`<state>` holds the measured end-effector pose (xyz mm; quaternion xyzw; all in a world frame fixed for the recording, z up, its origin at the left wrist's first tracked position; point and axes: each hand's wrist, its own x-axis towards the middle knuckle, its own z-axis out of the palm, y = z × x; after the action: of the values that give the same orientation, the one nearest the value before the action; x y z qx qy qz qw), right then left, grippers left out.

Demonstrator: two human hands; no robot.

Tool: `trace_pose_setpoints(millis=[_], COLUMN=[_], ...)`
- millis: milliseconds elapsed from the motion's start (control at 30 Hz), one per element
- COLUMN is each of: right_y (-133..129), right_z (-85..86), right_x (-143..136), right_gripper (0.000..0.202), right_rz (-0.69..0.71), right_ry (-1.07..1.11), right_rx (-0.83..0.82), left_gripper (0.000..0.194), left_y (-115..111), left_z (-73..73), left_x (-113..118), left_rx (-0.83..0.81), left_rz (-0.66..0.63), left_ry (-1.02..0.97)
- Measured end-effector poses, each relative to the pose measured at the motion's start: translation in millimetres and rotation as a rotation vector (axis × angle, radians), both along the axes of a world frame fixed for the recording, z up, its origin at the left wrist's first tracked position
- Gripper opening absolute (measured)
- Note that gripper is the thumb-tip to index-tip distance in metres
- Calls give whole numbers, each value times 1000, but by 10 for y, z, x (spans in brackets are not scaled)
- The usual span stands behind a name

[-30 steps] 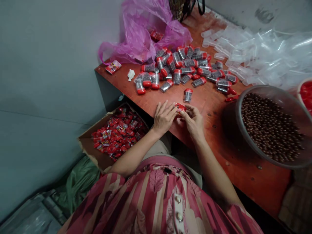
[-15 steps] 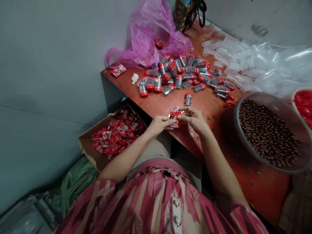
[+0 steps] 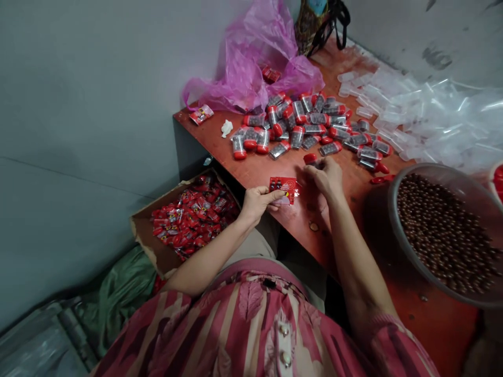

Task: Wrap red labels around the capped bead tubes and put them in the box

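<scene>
Red table is spread beneath the fingers; tub of brown balls is set well right of them, filled vials are heaped just beyond. Left hand: sachet is pinched between thumb and fingers at its near left part, far end left free. Right hand: thumb and fingers are closed on a single vial, red cap showing past the thumb, body mostly hidden. Sachet judged light, limp, slick, easily creased; best taken flat by one edge. Vial judged light, stiff, smooth, prone to rolling; best pinched round the body, below the cap, without hard squeezing.
</scene>
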<state>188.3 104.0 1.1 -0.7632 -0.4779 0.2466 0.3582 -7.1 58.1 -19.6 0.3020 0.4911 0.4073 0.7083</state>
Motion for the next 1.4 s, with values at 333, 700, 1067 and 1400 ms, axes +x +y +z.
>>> trace_pose_setpoints(millis=[333, 700, 1067, 1400], right_y=[-522, -521, -541, -1228], right_z=[-6, 25, -105, 76], right_x=[-413, -487, -234, -631], right_gripper=[34, 35, 32, 33], right_rz=[139, 159, 52, 139], right_ry=[567, 576, -202, 691], right_rx=[18, 27, 63, -41], left_gripper=[37, 32, 34, 29], left_y=[-1, -68, -72, -44], left_z=[-11, 39, 37, 25], left_x=[39, -29, -165, -110], left_rx=[34, 8, -30, -163], left_rz=[-4, -14, 35, 179], left_ry=[-51, -146, -202, -293])
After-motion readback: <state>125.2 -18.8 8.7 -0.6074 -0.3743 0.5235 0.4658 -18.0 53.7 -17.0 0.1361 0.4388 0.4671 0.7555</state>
